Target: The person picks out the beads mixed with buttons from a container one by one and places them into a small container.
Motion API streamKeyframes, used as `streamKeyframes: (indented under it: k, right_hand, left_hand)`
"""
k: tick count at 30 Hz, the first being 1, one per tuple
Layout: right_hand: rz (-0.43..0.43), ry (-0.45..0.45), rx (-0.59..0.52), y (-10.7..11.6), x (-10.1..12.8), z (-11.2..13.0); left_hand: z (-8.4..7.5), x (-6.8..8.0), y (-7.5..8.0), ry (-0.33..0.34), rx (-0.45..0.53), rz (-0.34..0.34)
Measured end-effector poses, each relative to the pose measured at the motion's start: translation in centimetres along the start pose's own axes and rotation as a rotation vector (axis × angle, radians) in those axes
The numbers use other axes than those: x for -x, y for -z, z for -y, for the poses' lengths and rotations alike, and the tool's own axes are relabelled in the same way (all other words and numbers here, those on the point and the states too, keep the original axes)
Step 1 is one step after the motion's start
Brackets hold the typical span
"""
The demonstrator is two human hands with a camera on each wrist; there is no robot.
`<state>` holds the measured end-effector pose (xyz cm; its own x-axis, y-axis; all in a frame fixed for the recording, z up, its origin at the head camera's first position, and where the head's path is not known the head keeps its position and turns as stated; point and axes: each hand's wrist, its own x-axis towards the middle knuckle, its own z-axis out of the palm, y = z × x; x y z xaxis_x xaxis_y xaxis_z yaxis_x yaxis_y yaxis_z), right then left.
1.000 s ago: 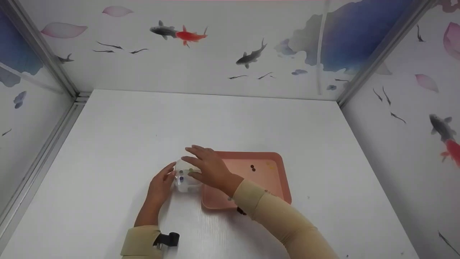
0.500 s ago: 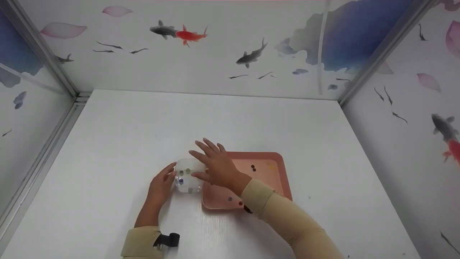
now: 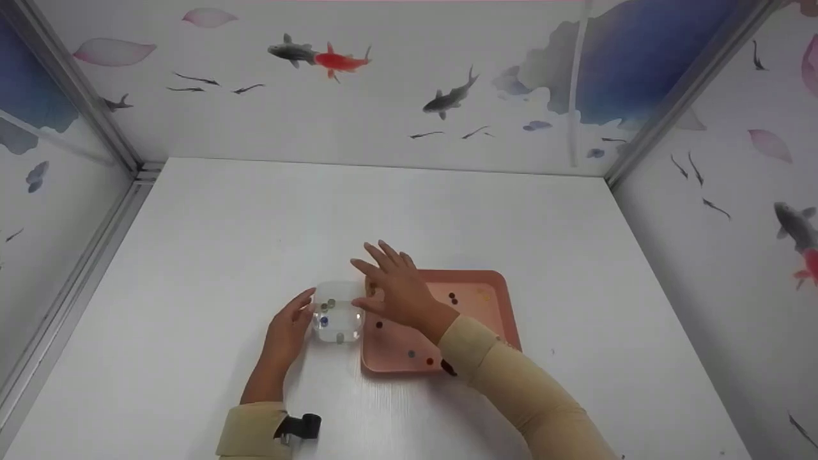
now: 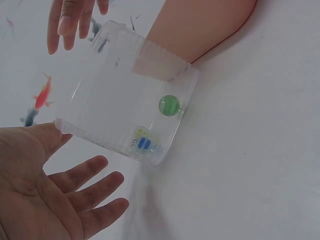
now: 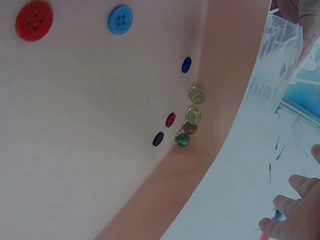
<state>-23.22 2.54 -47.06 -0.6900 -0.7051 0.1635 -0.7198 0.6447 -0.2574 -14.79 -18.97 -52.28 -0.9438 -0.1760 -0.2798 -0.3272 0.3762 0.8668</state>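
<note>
My left hand (image 3: pixel 285 329) is beside a clear plastic container (image 3: pixel 339 329) on the white table. In the left wrist view, one digit reaches the container's rim while the other fingers (image 4: pixel 95 200) stay loosely extended. Inside lie several glass marbles, among them a green marble (image 4: pixel 169 105) and a blue and yellow marble (image 4: pixel 144 143). My right hand (image 3: pixel 406 291), fingers spread and holding nothing, hovers over the left side of a pink tray (image 3: pixel 460 275). Several marbles (image 5: pixel 197 95) gather along the tray's wall, near small buttons (image 5: pixel 186 65).
Flat on the tray lie a red button (image 5: pixel 34 20) and a light blue button (image 5: pixel 120 19), with two dark buttons (image 3: pixel 453 298) farther back. Printed wall panels (image 3: pixel 383 108) enclose the table (image 3: pixel 211 255) at the back and sides.
My right hand has drawn back to the right, from over the container to over the tray, and its fingers have spread. My left hand keeps its place by the container.
</note>
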Motion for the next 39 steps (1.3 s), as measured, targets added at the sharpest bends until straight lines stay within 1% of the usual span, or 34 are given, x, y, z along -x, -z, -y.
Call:
streamKeyframes:
  k: [5, 11, 18, 25, 30, 39]
  right_hand:
    - [0.003, -0.029, -0.034, 0.2, 0.2, -0.3]
    - [-0.007, -0.037, -0.07, 0.3, 0.3, -0.9]
    - [0.007, -0.082, -0.102, 0.6, 0.5, -1.4]
    - [-0.053, -0.07, -0.136, 0.5, 0.8, -2.2]
    - [-0.075, -0.06, -0.154, 0.3, 1.0, -2.7]
    - [-0.005, -0.147, -0.198, 0.3, 1.2, -3.3]
  left_hand:
    - [0.0, 0.1, -0.1, -0.002, -0.002, -0.005]
    - [0.1, 0.1, -0.1, 0.0, 0.009, -0.004]
    - [0.2, 0.0, -0.1, 0.002, 0.006, -0.007]
    - [0.2, -0.1, -0.1, -0.021, -0.011, -0.014]
    - [0.1, -0.1, 0.0, -0.016, -0.005, -0.012]
    - [0.0, 0.0, 0.0, -0.02, -0.011, -0.019]
